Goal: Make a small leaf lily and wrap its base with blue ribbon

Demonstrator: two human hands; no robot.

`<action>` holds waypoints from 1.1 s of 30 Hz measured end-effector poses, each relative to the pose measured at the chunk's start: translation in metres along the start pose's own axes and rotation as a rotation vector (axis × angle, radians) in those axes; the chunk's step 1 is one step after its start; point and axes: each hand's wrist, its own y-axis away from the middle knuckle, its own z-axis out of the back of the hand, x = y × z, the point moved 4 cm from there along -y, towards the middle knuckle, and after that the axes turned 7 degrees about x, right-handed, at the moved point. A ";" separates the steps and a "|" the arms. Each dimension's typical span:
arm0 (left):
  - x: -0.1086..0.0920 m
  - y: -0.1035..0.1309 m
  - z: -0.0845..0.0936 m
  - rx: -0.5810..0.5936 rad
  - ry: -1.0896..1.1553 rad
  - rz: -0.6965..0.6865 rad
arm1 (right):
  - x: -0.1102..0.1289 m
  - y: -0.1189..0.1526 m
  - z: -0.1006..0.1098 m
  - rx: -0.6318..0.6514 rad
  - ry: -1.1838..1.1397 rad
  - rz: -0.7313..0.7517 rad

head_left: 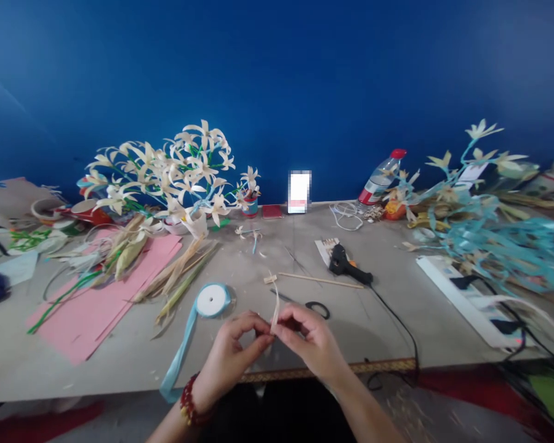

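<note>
Near the table's front edge, my left hand (pixel 238 347) and my right hand (pixel 308 337) meet with fingertips pinched together. Between them stands a thin pale strip (pixel 276 306), its lower end held at the fingertips of both hands. Just beyond the hands lie black-handled scissors (pixel 317 309), partly hidden by my right hand. A thin wooden stick (pixel 321 280) lies behind the scissors, with a small pale piece (pixel 270 279) at its left. To the left of my hands is a roll of light blue ribbon (pixel 211 300), its loose end trailing over the front edge.
Pink sheets (pixel 92 307) and dried husks (pixel 178 271) lie left. White flowers (pixel 166 166) stand behind them. A black glue gun (pixel 348 264), its cord, a power strip (pixel 461 304) and blue ribbons (pixel 512 246) are right. A bottle (pixel 381 178) and lit phone (pixel 299 192) stand behind.
</note>
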 end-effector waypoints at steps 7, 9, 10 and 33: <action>0.013 0.000 -0.001 -0.142 0.541 0.138 | -0.024 0.022 0.054 -0.145 0.474 -0.072; 0.014 0.000 -0.001 -0.160 0.585 0.133 | -0.035 0.032 0.062 -0.138 0.643 -0.089; 0.015 0.000 -0.001 -0.165 0.598 0.133 | -0.040 0.037 0.064 -0.122 0.711 -0.095; 0.010 -0.013 -0.008 -0.290 1.005 0.086 | -0.054 0.060 -0.012 0.145 -0.588 -0.404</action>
